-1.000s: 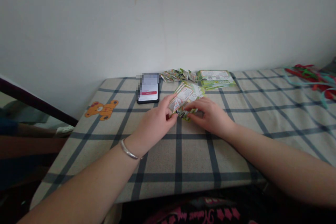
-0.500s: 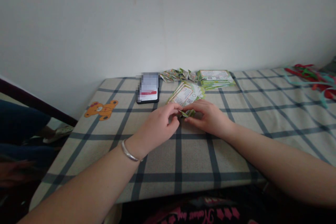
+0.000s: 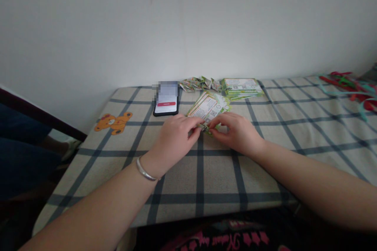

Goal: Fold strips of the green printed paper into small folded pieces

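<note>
My left hand (image 3: 176,139), with a silver bangle at the wrist, pinches the left side of a small folded green printed paper (image 3: 205,127). From the right, the fingertips of my right hand (image 3: 238,133) pinch the same piece. It is held low over the checked cloth, and my fingers partly hide its folds. Just beyond my hands lies a fanned pile of green-and-white printed cards (image 3: 208,106). Behind that, several small folded printed papers (image 3: 200,84) sit in a row along the wall. A second pile of printed cards (image 3: 243,86) lies to their right.
A phone (image 3: 166,109) with a lit screen lies left of the cards. Farther left is an orange bear figure (image 3: 113,123). Red, green and teal strips (image 3: 353,88) lie at the far right. A white wall (image 3: 188,23) borders the table's back. At left, a person's legs (image 3: 26,153) show.
My fingertips have shifted slightly on the folded paper, and it has turned a little. My hands stay in nearly the same place. The person's legs at left have moved.
</note>
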`<state>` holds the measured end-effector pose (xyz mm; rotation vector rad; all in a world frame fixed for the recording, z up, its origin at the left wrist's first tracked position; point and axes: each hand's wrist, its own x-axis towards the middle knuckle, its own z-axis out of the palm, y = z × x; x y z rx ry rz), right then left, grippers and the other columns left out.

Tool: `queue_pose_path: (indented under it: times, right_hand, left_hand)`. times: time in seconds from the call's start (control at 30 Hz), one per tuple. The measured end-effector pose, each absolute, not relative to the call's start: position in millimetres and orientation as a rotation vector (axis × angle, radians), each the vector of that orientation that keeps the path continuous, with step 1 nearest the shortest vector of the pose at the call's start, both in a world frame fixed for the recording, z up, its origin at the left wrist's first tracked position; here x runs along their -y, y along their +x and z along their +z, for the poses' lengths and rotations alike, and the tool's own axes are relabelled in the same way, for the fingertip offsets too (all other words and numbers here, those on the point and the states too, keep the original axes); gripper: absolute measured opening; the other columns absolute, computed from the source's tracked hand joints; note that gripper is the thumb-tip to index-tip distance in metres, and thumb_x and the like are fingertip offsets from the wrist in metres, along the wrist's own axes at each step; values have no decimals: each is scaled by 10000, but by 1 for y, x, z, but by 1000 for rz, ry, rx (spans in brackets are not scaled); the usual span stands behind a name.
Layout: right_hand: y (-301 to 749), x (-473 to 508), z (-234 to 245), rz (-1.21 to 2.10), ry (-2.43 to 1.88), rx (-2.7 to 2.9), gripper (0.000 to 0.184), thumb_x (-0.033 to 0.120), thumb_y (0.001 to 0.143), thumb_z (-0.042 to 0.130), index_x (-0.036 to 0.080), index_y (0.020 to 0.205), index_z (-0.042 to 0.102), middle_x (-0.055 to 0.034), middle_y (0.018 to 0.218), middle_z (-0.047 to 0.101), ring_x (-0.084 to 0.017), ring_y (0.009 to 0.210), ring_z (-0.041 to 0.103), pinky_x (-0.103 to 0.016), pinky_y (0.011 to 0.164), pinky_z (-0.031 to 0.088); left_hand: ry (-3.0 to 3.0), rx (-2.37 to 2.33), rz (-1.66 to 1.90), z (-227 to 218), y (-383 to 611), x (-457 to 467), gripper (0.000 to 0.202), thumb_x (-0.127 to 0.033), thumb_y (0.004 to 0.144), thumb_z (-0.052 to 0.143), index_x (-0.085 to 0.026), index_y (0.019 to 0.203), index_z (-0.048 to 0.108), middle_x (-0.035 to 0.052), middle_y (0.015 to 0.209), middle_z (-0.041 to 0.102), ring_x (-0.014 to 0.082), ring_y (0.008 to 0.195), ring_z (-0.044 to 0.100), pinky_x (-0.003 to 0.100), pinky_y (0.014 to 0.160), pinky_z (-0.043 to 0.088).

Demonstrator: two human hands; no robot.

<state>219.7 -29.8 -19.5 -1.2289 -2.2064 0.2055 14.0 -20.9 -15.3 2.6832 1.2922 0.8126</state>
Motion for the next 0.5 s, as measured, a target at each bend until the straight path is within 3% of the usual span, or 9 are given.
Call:
queue_pose_path:
  times: [0.33, 0.5]
  right_hand:
    - [221, 28, -21, 291, -1193, 2119, 41, 161, 780, 626, 191, 789, 653, -20, 800, 714, -166, 748, 644, -291, 684, 476]
    - [221, 26, -22, 376, -1170, 2048, 40, 154, 768, 629, 185, 772, 655, -17, 791, 722, -149, 715, 645, -270, 646, 474]
  left_hand:
    - [2895, -1519, 856, -5, 11, 25, 114, -275, 860, 647, -286, 932, 734, 23, 748, 587, 228, 776, 556, 364, 685, 378]
    - [2862, -1393, 994, -10, 8, 20, 91, -246, 843, 662, -235, 900, 732, 43, 847, 577, 201, 807, 539, 341, 719, 425]
